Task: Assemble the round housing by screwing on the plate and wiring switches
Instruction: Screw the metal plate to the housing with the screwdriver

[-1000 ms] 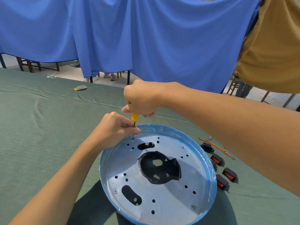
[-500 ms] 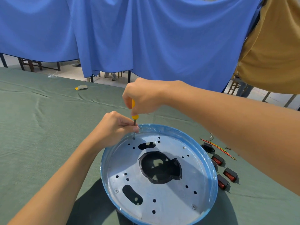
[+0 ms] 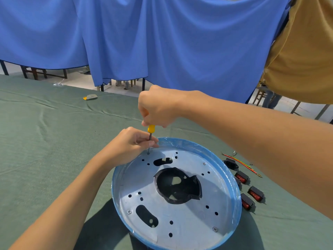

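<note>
Right hand (image 3: 158, 107) grips screwdriver (image 3: 151, 128), left hand (image 3: 129, 145) pinches its shaft; switches (image 3: 255, 193) lie beside housing (image 3: 180, 142).

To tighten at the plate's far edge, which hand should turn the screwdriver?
Right. The right hand grips the screwdriver handle from above; the left hand only pinches its shaft just above the plate, steadying it.

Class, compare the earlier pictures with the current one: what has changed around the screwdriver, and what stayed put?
The right hand has twisted on the screwdriver handle, turning it. The left hand still pinches the shaft at the same hole. Housing, plate, switches and wires have not moved.
</note>
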### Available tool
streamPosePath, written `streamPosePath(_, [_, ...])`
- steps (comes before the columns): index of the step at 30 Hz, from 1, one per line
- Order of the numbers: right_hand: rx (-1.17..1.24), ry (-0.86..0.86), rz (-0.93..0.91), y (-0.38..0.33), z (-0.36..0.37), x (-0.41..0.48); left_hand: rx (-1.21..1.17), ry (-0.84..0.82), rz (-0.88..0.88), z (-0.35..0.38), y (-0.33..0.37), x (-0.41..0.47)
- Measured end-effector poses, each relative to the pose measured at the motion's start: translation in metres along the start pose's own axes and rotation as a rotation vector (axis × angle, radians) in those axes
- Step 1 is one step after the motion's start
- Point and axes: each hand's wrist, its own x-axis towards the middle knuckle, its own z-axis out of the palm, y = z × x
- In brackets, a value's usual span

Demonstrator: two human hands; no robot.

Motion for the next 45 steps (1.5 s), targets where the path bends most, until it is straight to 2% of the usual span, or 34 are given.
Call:
streamPosePath(3, [0.029,-0.027,0.024,0.0,0.006,0.0,-0.024,0.101,0.024,0.0,0.0,0.0])
streamPosePath(10, [-0.028,0.002,-0.02,0.0,-0.002,-0.002,0.031,0.007,0.012,-0.002,0.002,0.0])
streamPosePath(15, [0.05,-0.03,0.026,-0.002,0.005,0.0,0.013,0.154,0.023,-0.001,0.001,0.001])
streamPosePath(21, [0.017,0.049,-0.05,0.001,0.004,0.002,-0.005,0.038,0.017,-0.004,0.0,0.0])
streamPosePath(26, [0.043,0.042,0.023,0.003,0.011,0.005,0.002,0.13,0.032,-0.003,0.001,0.0])
streamPosePath(31, [0.018,0.071,-0.075,0.002,0.0,0.0,-0.002,0.033,0.005,-0.006,0.001,-0.001])
streamPosePath(34, [0.009,0.095,-0.048,0.001,0.002,-0.001,0.014,0.041,0.017,-0.005,0.002,-0.001])
streamPosePath(38, [0.007,0.073,-0.005,0.003,0.008,0.003,-0.048,0.194,0.004,-0.005,0.003,-0.001])
streamPosePath(42, [0.02,0.001,0.005,0.004,0.009,0.004,-0.022,0.179,0.026,-0.005,0.004,-0.001])
streamPosePath(45, [-0.086,-0.022,-0.052,0.004,0.003,0.0,0.002,0.168,0.021,-0.007,0.003,-0.001])
